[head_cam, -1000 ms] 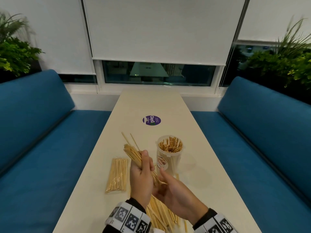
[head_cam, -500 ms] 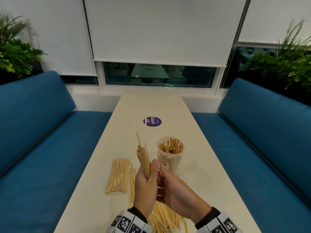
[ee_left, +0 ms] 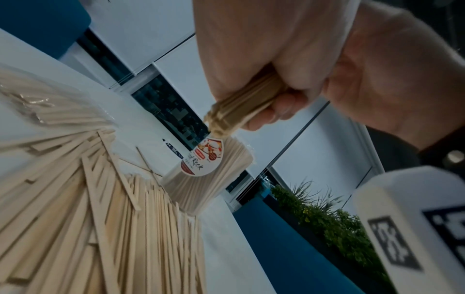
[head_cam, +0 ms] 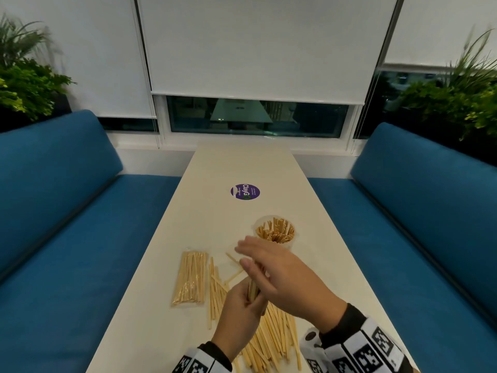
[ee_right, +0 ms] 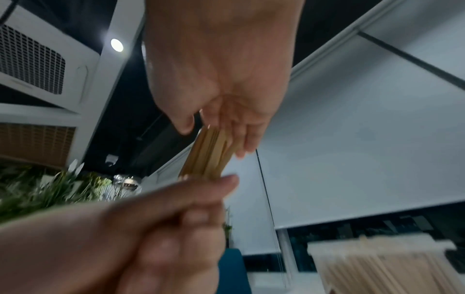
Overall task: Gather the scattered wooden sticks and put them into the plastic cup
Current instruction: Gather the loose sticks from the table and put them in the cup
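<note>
My left hand (head_cam: 243,305) grips a bundle of wooden sticks (head_cam: 252,288) upright, just above the table. My right hand (head_cam: 248,255) lies over the bundle's top ends with its fingers straight; in the right wrist view the bundle (ee_right: 207,153) meets its palm. The clear plastic cup (head_cam: 274,232), labelled and holding several sticks, stands just beyond both hands. A heap of loose sticks (head_cam: 271,337) lies on the table under my wrists. In the left wrist view the bundle's lower end (ee_left: 234,113) pokes out of my fist, in front of the cup (ee_left: 211,177).
A plastic-wrapped pack of sticks (head_cam: 189,278) lies left of the heap. A purple round sticker (head_cam: 245,191) is further up the long white table (head_cam: 242,168). Blue benches (head_cam: 67,238) flank both sides, with plants behind them.
The left hand has turned the bundle from leaning left to upright and lowered it. The right hand has come up from beside the bundle's base to lie flat over its top.
</note>
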The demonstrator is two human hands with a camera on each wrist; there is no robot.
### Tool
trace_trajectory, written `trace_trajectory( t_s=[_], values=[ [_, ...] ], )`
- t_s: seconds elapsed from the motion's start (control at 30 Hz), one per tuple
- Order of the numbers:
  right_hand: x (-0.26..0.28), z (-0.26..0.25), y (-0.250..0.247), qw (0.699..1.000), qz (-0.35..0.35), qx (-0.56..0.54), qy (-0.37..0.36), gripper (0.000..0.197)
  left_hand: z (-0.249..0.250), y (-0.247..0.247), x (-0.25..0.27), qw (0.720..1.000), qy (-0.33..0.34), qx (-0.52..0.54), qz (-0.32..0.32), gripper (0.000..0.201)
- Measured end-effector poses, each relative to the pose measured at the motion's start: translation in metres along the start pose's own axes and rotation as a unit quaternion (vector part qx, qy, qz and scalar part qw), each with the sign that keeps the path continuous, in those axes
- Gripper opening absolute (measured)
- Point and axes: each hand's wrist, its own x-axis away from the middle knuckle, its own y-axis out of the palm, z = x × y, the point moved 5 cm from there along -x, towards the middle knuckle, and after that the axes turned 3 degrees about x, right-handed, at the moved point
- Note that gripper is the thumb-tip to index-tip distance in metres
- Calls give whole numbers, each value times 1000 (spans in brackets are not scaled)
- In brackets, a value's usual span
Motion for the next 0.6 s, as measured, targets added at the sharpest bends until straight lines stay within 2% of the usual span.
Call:
trace_trajectory(
  t_s=[0.1,0.2,0.27,0.3,0.33,0.4,0.43,0.5,0.6],
  values=[
    [3,3,14,996,-11,-85,19,44,-6,-5,0,1000,-29,-4,-3,36],
    [4,27,22,964,70,-229,118,32,-14,-16,4,998,-68,-6,19,33],
    [11,52,33,949,105,-217,201,20,-21,-28,7,994,-99,14,54,34],
    [16,64,44,949,70,-182,249,19,-24,-34,9,991,-112,24,71,34],
    [23,75,58,944,1,-142,297,25,-27,-40,10,988,-123,34,87,35],
    [39,92,89,917,-136,-78,366,47,-34,-50,11,981,-144,54,116,35],
    [46,97,99,903,-175,-60,388,57,-37,-53,11,977,-156,67,127,35],
    [56,100,114,886,-211,-31,411,66,-42,-55,11,969,-175,96,144,35],
    [59,99,123,881,-224,-10,416,58,-48,-52,12,964,-192,114,145,38]
  ],
)
